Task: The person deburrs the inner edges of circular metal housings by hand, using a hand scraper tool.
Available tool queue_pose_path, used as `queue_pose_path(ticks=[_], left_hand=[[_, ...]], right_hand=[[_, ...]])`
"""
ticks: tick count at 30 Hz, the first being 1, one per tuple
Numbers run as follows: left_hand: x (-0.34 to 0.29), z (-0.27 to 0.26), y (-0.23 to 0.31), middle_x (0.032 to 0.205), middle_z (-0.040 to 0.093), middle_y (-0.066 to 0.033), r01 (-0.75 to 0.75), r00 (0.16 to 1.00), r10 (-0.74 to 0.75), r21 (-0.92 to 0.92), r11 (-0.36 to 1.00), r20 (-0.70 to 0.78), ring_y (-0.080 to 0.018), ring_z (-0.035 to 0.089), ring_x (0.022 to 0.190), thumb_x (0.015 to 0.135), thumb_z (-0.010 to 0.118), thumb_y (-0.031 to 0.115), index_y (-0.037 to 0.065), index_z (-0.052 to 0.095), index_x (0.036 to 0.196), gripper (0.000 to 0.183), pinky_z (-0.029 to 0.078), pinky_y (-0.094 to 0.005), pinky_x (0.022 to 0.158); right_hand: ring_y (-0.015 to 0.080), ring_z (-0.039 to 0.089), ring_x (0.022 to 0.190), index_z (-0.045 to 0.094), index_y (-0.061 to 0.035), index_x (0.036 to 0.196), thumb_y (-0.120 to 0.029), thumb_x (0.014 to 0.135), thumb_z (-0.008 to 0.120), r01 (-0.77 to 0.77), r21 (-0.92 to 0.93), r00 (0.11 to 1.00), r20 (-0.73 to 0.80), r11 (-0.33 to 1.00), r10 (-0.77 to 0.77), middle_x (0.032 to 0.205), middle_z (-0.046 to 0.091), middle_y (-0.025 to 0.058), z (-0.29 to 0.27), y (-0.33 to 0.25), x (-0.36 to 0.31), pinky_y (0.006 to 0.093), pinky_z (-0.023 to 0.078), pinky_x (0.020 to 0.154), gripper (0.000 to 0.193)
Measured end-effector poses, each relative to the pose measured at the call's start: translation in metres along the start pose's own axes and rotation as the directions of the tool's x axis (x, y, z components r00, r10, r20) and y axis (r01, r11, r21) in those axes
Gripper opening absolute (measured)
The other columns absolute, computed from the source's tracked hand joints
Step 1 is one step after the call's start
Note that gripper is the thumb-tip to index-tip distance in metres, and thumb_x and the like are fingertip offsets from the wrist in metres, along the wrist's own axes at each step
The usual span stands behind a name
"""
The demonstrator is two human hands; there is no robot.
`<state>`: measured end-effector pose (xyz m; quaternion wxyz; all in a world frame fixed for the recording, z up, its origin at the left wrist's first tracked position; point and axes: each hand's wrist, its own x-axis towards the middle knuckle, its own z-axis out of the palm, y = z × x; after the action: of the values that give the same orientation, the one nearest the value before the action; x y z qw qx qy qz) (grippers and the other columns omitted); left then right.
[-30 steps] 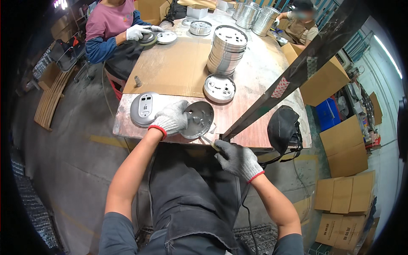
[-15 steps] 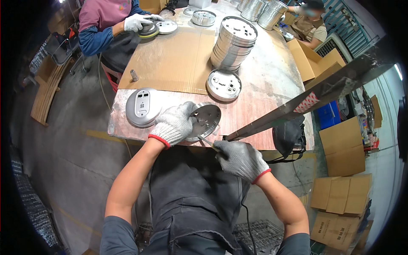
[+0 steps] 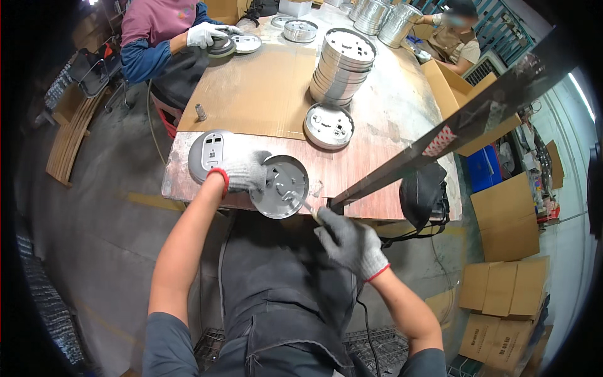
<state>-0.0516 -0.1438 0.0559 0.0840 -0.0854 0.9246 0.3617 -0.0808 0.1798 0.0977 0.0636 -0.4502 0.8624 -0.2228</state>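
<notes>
My left hand point(image 3: 249, 172), in a whitish knit glove with a red cuff, grips the left rim of a round grey metal cover point(image 3: 295, 176). The cover's hollow side faces up, showing small cutouts and raised bits, at the table's near edge. In my right hand point(image 3: 352, 242), gloved in grey, is a slim metal hand tool point(image 3: 306, 205) with a pale handle; whether it is a file or a scraper I cannot tell. Its tip reaches over the inside of the cover. Beside my left hand lies a domed silver cover point(image 3: 200, 164) with an oblong panel of cutouts.
A slanting dark metal bar point(image 3: 402, 164) rises at the right of the table. Beyond are a single round cover point(image 3: 329, 127), a tall stack of covers point(image 3: 339, 78), a cardboard sheet point(image 3: 251, 94) and a small metal fitting point(image 3: 200, 112). Two co-workers sit around the table.
The cover has come left and nearer and turned flatter, so its inside shows. The tool's tip has moved from its lower rim to over its inside. My right hand sits slightly lower.
</notes>
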Motion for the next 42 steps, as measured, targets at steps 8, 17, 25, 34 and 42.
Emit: queue_pose_path(ticks=[8,17,25,34,42], left_hand=[[-0.017,-0.006,0.089,0.107,0.074,-0.0154,0.249,0.952,-0.306,-0.557,0.792,-0.01,-0.0236,0.072,0.095,0.08,0.075,0.026,0.003,0.059,0.137,0.063,0.057,-0.0313,0.085],[-0.002,0.114,0.052,0.11,0.073,-0.0176,0.004,0.689,-0.248,-0.339,0.941,-0.681,-0.0292,0.074,0.094,0.09,0.05,-0.004,0.001,0.057,0.133,0.044,0.059,-0.0378,0.084],[-0.009,0.123,0.057,0.113,0.072,-0.0196,-0.192,0.672,-0.173,-0.395,0.898,-0.72,-0.0243,0.076,0.09,0.084,0.045,-0.016,0.0,0.055,0.138,0.057,0.061,-0.0356,0.078],[-0.021,0.121,0.062,0.117,0.07,-0.0241,-0.237,0.681,-0.05,-0.285,0.929,-0.73,-0.037,0.073,0.102,0.085,0.052,-0.007,0.004,0.053,0.14,0.056,0.059,-0.041,0.086],[0.001,0.122,0.034,0.095,0.073,-0.0227,0.098,0.717,-0.309,-0.349,0.932,-0.624,-0.0449,0.071,0.086,0.089,0.063,0.01,0.01,0.054,0.131,0.043,0.057,-0.0546,0.075]], right_hand=[[0.0388,0.071,0.075,0.061,-0.0179,0.127,-0.036,0.096,0.064,-0.115,-0.104,0.982,0.141,0.988,0.129,0.087,0.073,0.0154,0.005,0.034,-0.004,0.0486,0.057,0.063,0.037],[0.0422,0.07,0.081,0.059,-0.0185,0.127,-0.033,0.096,0.062,-0.117,-0.026,0.984,0.13,0.993,0.12,0.09,0.072,0.0191,-0.008,0.025,-0.002,0.0517,0.056,0.068,0.035],[0.0385,0.071,0.077,0.066,-0.0142,0.129,-0.033,0.093,0.066,-0.09,-0.041,0.982,0.164,0.995,0.095,0.085,0.072,0.0182,-0.027,0.025,0.007,0.0491,0.057,0.068,0.041],[0.0396,0.07,0.069,0.065,-0.0114,0.115,-0.022,0.092,0.061,-0.084,-0.175,0.939,0.316,0.981,0.136,0.076,0.069,0.0194,-0.044,-0.009,0.032,0.0502,0.056,0.061,0.026],[0.0388,0.07,0.069,0.065,-0.015,0.122,-0.025,0.093,0.066,-0.125,-0.099,0.965,0.218,0.987,0.144,0.078,0.07,0.0178,-0.022,0.0,0.014,0.0487,0.056,0.061,0.03]])
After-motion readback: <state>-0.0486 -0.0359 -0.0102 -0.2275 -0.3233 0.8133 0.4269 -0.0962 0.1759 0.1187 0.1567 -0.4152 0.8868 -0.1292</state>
